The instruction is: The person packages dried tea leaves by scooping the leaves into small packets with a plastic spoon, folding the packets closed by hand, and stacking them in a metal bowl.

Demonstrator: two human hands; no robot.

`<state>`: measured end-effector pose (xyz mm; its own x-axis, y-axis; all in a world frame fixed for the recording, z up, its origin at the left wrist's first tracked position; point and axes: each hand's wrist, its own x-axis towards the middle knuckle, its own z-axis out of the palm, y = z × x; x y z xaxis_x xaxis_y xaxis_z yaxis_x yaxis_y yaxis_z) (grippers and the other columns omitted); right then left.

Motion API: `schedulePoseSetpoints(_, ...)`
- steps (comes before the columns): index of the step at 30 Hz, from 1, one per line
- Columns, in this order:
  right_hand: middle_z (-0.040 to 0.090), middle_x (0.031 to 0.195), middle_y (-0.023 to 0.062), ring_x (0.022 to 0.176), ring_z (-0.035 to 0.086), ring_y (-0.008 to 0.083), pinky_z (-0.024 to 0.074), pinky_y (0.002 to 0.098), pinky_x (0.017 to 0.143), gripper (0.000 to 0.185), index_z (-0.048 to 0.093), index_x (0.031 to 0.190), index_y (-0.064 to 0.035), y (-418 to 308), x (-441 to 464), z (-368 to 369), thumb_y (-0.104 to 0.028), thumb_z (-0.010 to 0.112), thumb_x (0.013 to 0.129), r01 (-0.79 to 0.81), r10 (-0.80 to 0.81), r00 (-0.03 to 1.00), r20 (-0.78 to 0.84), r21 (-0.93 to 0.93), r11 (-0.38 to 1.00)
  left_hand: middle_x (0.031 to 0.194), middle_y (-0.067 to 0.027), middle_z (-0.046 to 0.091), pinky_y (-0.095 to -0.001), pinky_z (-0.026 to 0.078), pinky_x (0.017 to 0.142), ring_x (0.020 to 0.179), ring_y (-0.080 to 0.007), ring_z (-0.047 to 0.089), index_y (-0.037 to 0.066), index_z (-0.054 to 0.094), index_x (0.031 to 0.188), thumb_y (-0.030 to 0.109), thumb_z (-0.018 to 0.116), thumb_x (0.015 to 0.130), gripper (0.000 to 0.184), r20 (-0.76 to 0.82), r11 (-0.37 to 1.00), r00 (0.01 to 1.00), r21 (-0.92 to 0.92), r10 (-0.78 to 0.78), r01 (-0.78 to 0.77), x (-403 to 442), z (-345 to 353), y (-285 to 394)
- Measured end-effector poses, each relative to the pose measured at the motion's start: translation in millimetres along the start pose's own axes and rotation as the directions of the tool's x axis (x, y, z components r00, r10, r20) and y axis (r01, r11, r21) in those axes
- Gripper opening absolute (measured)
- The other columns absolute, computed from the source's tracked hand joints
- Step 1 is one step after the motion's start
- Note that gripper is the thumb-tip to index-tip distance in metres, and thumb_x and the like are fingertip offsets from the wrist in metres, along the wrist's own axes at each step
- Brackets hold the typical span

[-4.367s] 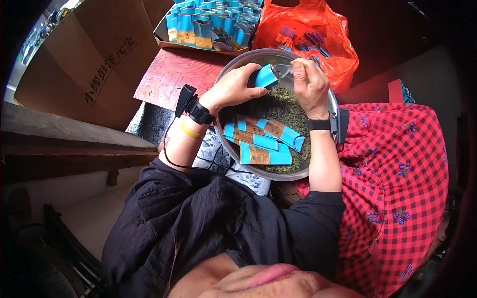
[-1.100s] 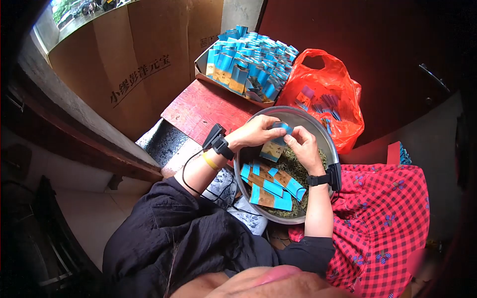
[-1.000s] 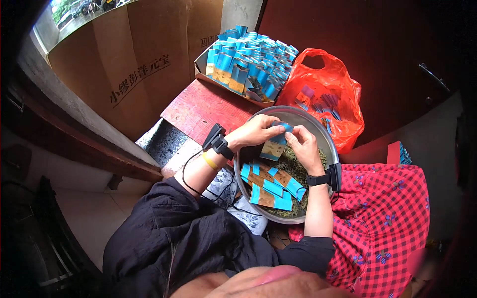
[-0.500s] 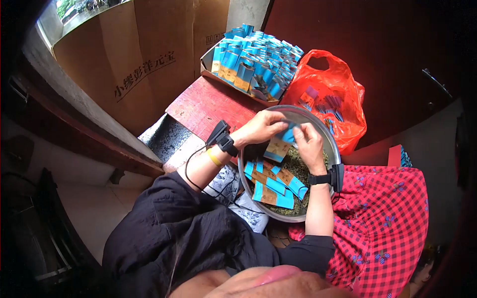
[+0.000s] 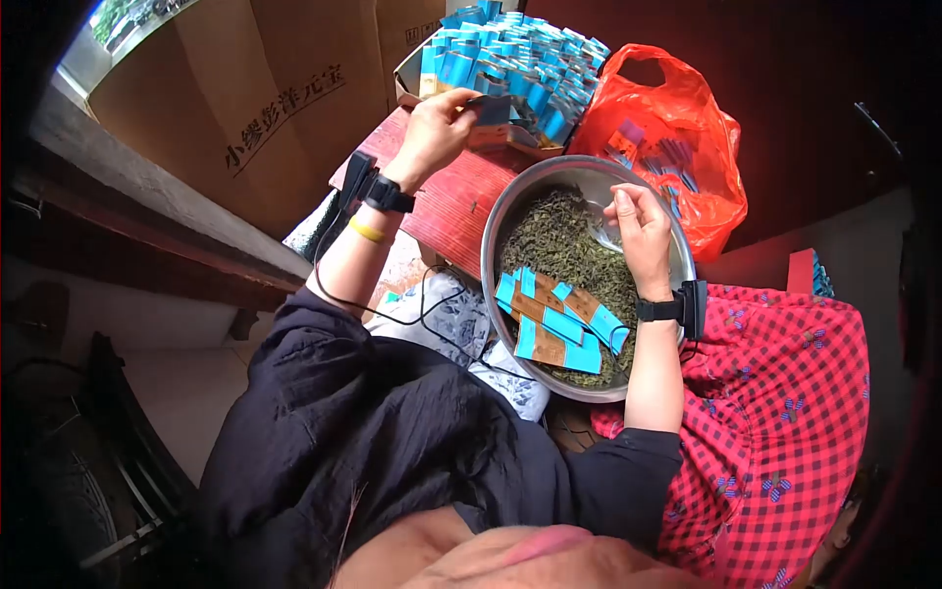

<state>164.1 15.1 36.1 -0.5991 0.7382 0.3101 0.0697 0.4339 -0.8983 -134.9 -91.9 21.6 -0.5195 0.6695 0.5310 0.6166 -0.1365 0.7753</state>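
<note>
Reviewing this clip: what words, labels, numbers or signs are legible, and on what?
"小缪彭洋元宝": large brown cardboard; third character slightly uncertain.
Small boxed marks, cardboard's upper right: too small to read.
Print on packets in the bowl: too small to read.

The shirt is black, with short sleeves; the wrist straps are black also, plus one yellow wristband and thin black cable.

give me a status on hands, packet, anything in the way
Left hand holding packet beside boxed packets; right hand over metal basin, near clear plastic piece; loose packets covering some leaves.
</note>
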Motion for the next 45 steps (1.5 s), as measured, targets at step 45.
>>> schedulePoseSetpoints(45,0.069,0.091,0.0135,0.089,0.066,0.0309,0.0504,0.0403,0.078,0.023,0.067,0.100,-0.0100,36.7,-0.6,-43.3,-0.024,0.054,0.088,-0.115,0.246,0.960,0.133,-0.614,0.781,0.091,-0.0146,0.066,-0.0319,0.049,0.077,0.085,-0.0177,0.062,0.000,0.056,0.121,0.012,0.052,0.096,0.028,0.914,0.993,0.391,-0.085,0.113,-0.087,-44.0,81.4,95.0)
